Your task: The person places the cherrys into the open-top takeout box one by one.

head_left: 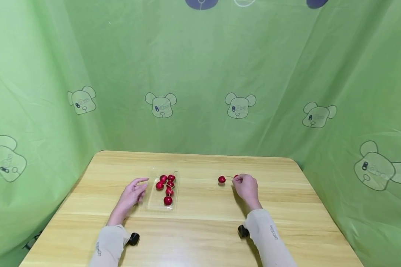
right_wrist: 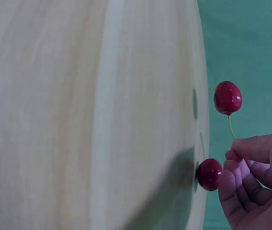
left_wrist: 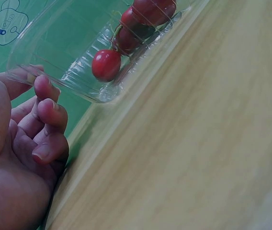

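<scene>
My right hand (head_left: 246,188) pinches the thin stem of a red cherry (right_wrist: 228,97) between thumb and fingertips. That cherry hangs out to the left, just above the tabletop, its shadow apart from it. Another cherry (right_wrist: 209,174) rests on the table beside the same fingers; in the head view they partly hide it. My left hand (head_left: 131,196) is at the left edge of a clear plastic tray (head_left: 156,203), fingers loosely bent and gripping nothing. Whether its fingertips touch the rim I cannot tell. Several cherries (head_left: 168,200) lie inside the tray, mostly along its right side.
The light wooden table (head_left: 200,237) has rounded far corners. A green curtain (head_left: 200,133) with printed bear heads hangs behind it and on both sides. Black round devices (head_left: 133,239) are at both wrists, under the sleeves.
</scene>
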Demonstrator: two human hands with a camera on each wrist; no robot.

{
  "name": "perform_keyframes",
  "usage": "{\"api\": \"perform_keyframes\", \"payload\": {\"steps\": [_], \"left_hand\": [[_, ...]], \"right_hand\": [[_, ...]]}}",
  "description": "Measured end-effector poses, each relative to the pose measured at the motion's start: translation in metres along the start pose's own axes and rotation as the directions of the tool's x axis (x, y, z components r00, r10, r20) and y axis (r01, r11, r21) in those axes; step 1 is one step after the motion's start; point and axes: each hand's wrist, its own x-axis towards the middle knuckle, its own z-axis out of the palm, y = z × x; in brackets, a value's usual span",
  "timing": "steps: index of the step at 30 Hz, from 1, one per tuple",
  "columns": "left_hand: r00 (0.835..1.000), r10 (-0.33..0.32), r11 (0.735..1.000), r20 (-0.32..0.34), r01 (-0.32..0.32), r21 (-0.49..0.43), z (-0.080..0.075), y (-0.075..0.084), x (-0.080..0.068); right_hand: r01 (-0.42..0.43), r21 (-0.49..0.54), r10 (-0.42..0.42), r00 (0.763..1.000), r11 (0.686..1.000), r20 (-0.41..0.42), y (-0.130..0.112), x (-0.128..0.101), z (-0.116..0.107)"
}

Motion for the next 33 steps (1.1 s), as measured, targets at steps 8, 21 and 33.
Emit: {"api": "perform_keyframes", "payload": {"steps": [8, 21, 33], "left_hand": [[1.0, 0.005, 1.0, 0.0, -0.005, -0.011, 0.001, 0.001, -0.002], [1.0, -0.006, 1.0, 0.008, 0.006, -0.031, 0.001, 0.001, -0.002], [1.0, -0.003, 1.0, 0.026, 0.004, -0.019, -0.001, 0.003, -0.002]], "right_hand": [[-0.01, 0.016, 0.01, 1.0, 1.0, 0.01, -0.007, 0.001, 0.001], [0.033, 0.048, -0.033, 0.999, 0.998, -0.002, -0.019, -0.001, 0.002], [0.075, 0.045, -0.074, 0.997, 0.996, -0.017, -0.032, -0.003, -0.001]]}}
